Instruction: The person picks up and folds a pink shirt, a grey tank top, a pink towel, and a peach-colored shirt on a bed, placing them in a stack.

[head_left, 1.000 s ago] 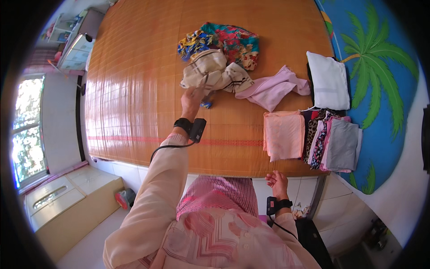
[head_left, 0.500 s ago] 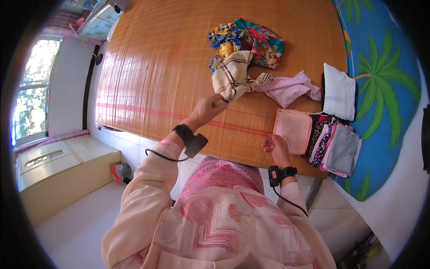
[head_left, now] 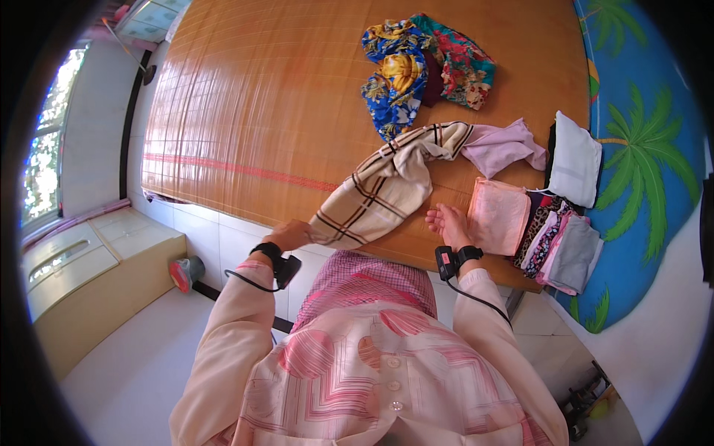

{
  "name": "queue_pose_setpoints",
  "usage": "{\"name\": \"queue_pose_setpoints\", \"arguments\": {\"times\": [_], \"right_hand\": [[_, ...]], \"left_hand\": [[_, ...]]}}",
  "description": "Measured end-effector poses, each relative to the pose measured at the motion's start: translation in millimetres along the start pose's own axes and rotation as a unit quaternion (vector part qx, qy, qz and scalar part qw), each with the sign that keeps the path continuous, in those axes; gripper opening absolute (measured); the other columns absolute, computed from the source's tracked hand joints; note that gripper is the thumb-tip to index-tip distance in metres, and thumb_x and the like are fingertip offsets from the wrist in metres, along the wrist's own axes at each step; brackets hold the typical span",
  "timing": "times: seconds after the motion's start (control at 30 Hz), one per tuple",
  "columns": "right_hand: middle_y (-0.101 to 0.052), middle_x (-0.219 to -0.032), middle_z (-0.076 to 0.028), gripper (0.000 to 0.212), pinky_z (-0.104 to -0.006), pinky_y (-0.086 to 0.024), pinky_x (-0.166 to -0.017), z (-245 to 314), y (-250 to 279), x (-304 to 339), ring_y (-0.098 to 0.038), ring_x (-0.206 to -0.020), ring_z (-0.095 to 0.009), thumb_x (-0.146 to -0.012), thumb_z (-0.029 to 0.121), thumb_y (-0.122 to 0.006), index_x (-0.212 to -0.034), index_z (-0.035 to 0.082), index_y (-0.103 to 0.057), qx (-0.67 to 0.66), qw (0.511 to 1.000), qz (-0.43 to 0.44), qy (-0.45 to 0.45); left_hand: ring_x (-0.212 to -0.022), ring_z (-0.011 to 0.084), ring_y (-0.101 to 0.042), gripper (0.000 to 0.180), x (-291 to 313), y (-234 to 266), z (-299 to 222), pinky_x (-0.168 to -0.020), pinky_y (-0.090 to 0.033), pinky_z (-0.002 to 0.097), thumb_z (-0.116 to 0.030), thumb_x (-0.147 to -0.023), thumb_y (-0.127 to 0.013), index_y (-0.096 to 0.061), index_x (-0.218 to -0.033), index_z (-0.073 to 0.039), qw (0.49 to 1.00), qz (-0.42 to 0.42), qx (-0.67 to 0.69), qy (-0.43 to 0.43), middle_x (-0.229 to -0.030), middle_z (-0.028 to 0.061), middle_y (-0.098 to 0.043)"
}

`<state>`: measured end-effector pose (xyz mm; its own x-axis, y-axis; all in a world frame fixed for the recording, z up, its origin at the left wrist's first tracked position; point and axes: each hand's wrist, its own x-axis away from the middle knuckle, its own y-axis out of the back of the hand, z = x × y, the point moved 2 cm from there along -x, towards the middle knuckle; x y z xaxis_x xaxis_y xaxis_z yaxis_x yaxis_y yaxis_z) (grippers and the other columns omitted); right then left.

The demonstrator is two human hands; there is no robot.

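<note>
My left hand point(head_left: 291, 235) is closed on the near corner of a beige plaid cloth point(head_left: 387, 195) with dark stripes, at the front edge of the mat-covered bed. The cloth stretches away to the right, its far end touching a crumpled light pink cloth point(head_left: 502, 146). My right hand point(head_left: 448, 224) holds nothing; its fingers are loosely curled but apart, palm turned up. It is beside a folded peach cloth point(head_left: 497, 215), just right of the plaid cloth's edge.
Crumpled blue-and-yellow point(head_left: 394, 85) and green-and-red floral cloths point(head_left: 465, 70) lie farther back. On the right are a folded white cloth point(head_left: 576, 160) and a row of folded garments point(head_left: 569, 249), next to a blue palm-tree panel point(head_left: 639, 163). A beige cabinet point(head_left: 104, 260) stands at left.
My left hand has drawn the plaid cloth toward me and to the left, off the floral pile, spreading it out. My right hand has moved slightly and stays by the peach cloth.
</note>
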<state>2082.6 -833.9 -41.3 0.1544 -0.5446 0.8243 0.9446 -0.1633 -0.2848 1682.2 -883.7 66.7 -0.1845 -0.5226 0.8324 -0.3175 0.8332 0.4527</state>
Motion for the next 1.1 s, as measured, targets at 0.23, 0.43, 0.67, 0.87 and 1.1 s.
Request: {"name": "queue_pose_setpoints", "arguments": {"times": [0.23, 0.43, 0.67, 0.87, 1.1], "right_hand": [[-0.060, -0.092, -0.007, 0.032, -0.0320, -0.050, -0.061, 4.7, -75.3, -38.9, -0.060, -0.076, -0.019, -0.087, 0.037, -0.058, -0.105, 0.012, -0.051, 0.018, 0.999, -0.033, -0.026], [-0.058, -0.092, -0.002, 0.038, -0.0291, -0.049, -0.059, 2.9, -140.5, -66.4, -0.057, -0.078, -0.015, -0.081, 0.043, -0.064, -0.102, 0.013, -0.053, 0.033, 0.996, -0.082, -0.024], [-0.058, -0.093, -0.003, 0.025, -0.0322, -0.051, -0.063, -10.0, -160.3, -55.4, -0.058, -0.078, -0.016, -0.086, 0.025, -0.052, -0.106, 0.010, -0.052, -0.094, 0.994, -0.049, 0.004], [-0.058, -0.094, -0.006, 0.024, -0.0341, -0.051, -0.065, -30.4, -115.1, -15.4, -0.057, -0.079, -0.018, -0.087, 0.023, -0.047, -0.106, 0.008, -0.051, -0.142, 0.986, -0.089, 0.002], [-0.057, -0.096, -0.006, 0.028, -0.0352, -0.050, -0.063, -40.3, -87.6, 4.5, -0.057, -0.081, -0.019, -0.088, 0.027, -0.047, -0.110, 0.008, -0.048, -0.129, 0.987, -0.095, -0.010]], "left_hand": [[-0.092, 0.0341, -0.060, 0.023, 2.4, 69.1, 118.4, -0.078, -0.048, 0.0428, -0.025, -0.078, -0.055, -0.066, -0.092, -0.012, 0.968, -0.187, -0.045, 0.162, -0.094, 0.0165, -0.064], [-0.093, 0.0343, -0.057, 0.022, -23.0, 150.6, 162.1, -0.081, -0.047, 0.0413, -0.015, -0.080, -0.057, -0.061, -0.101, -0.008, 0.912, -0.402, 0.038, 0.068, -0.106, 0.0155, -0.055], [-0.111, 0.0374, -0.046, 0.048, -78.5, 138.2, 162.7, -0.094, -0.039, 0.0412, -0.008, -0.076, -0.062, -0.046, -0.122, -0.004, 0.859, -0.499, 0.111, 0.008, -0.120, 0.0212, -0.047], [-0.100, 0.0382, -0.054, 0.050, -113.7, 71.0, 170.9, -0.086, -0.043, 0.0405, -0.018, -0.071, -0.069, -0.051, -0.110, 0.007, 0.862, -0.415, 0.257, 0.133, -0.103, 0.0252, -0.057], [-0.080, 0.0282, -0.063, 0.040, -150.7, 52.5, 164.0, -0.072, -0.048, 0.0361, -0.025, -0.069, -0.069, -0.061, -0.091, 0.007, 0.794, -0.497, 0.281, 0.208, -0.083, 0.0180, -0.064]]}}
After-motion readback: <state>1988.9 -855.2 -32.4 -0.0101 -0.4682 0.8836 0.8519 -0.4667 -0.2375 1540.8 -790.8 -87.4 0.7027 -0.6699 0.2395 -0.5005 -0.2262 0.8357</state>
